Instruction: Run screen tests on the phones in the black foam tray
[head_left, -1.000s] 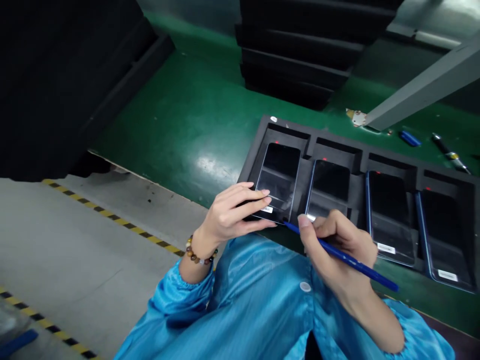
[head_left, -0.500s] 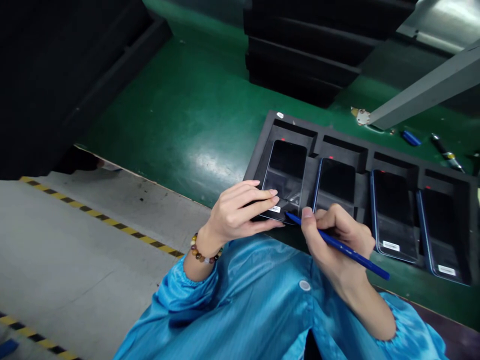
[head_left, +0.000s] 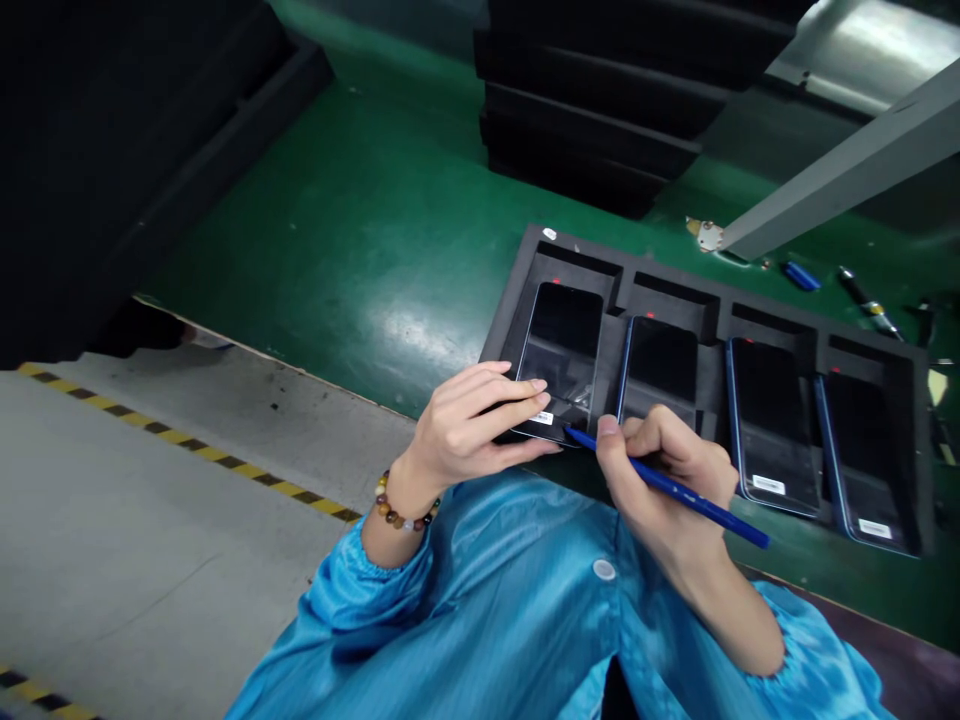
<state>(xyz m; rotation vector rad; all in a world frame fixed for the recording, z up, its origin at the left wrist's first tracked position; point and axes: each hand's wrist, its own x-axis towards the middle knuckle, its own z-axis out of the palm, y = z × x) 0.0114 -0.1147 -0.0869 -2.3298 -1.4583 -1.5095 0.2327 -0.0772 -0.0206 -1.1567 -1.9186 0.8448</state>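
Head view: right hand (head_left: 679, 462) pinches pen (head_left: 697, 502); left hand (head_left: 469, 425), clamping unclear, lies over phone (head_left: 566, 320), likely slick, stiff, fragile: hold its edges.

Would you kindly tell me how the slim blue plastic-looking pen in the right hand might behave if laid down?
The slim blue pen looks rounded, so it may well roll. Its straight shaft suggests it is probably stiff, and its thin build hints at little weight.

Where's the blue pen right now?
Head view, right of centre: the blue pen is in the grip of the right hand, tip by the lower end of the leftmost phone.
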